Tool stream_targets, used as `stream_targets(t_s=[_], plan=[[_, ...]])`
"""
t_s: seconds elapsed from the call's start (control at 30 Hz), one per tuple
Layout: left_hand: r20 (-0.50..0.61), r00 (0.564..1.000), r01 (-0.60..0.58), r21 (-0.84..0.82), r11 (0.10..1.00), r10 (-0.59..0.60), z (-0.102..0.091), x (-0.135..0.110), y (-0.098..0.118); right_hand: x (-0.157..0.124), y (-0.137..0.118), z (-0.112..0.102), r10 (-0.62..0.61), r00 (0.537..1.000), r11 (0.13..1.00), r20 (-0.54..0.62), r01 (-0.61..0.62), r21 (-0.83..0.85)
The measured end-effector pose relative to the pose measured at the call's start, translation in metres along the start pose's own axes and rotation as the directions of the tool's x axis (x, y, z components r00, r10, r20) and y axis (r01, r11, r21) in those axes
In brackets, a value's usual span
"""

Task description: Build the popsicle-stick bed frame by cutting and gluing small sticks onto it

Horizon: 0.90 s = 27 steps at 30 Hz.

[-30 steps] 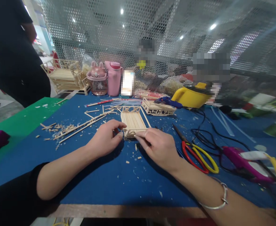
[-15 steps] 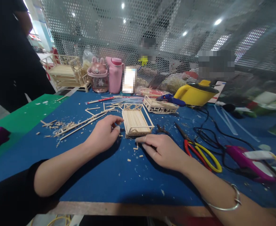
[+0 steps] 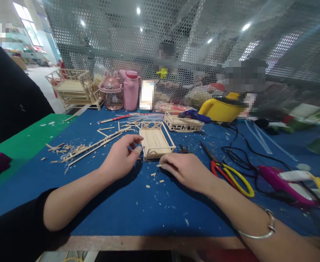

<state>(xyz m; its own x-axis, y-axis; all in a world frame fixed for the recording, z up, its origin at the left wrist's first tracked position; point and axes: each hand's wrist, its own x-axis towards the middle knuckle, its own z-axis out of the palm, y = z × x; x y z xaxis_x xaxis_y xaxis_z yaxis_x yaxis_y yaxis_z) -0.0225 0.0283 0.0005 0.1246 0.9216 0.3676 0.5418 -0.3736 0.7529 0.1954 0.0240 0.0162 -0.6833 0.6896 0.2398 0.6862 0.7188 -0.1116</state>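
A small tray-like frame of thin wooden sticks (image 3: 155,141) lies on the blue mat (image 3: 138,203) in front of me. My left hand (image 3: 121,156) rests on the mat just left of the frame's near corner, fingers loosely curled, thumb and forefinger close together with nothing clearly in them. My right hand (image 3: 184,170) lies below the frame's near right corner and pinches a short wooden stick piece (image 3: 160,165) between its fingertips. Small stick offcuts (image 3: 154,178) are scattered between the hands.
Red and yellow scissors (image 3: 230,174) and black cables lie right of my hand, a purple tool (image 3: 282,183) beyond. Loose sticks (image 3: 89,147) lie left. A second stick frame (image 3: 183,123), a blue glue gun (image 3: 195,115), a yellow pot (image 3: 222,109), pink bottles (image 3: 121,91) stand behind. A dark-clothed person (image 3: 9,98) stands left.
My right hand drew back from the frame's near edge, then closed its fingertips on a short stick piece. My left hand stayed beside the frame's corner.
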Motion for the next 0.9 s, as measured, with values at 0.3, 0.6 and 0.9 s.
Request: stream_targets(t_s=[0.3,0.6,0.9], plan=[[0.115,0.985,-0.111,-0.162,0.980,0.131,0.010,-0.004,0.005,0.012,-0.005,0.003,-0.271,0.877,0.907,-0.397,0.094,-0.411],[0.036,0.989,-0.134,-0.233,0.963,0.146,0.019,-0.004,0.007,0.011,-0.013,0.008,-0.206,0.896,0.898,-0.394,0.013,-0.440],[0.017,0.991,-0.127,-0.252,0.959,0.136,0.021,-0.002,0.007,0.010,-0.014,0.012,-0.197,0.900,0.891,-0.388,0.000,-0.453]])
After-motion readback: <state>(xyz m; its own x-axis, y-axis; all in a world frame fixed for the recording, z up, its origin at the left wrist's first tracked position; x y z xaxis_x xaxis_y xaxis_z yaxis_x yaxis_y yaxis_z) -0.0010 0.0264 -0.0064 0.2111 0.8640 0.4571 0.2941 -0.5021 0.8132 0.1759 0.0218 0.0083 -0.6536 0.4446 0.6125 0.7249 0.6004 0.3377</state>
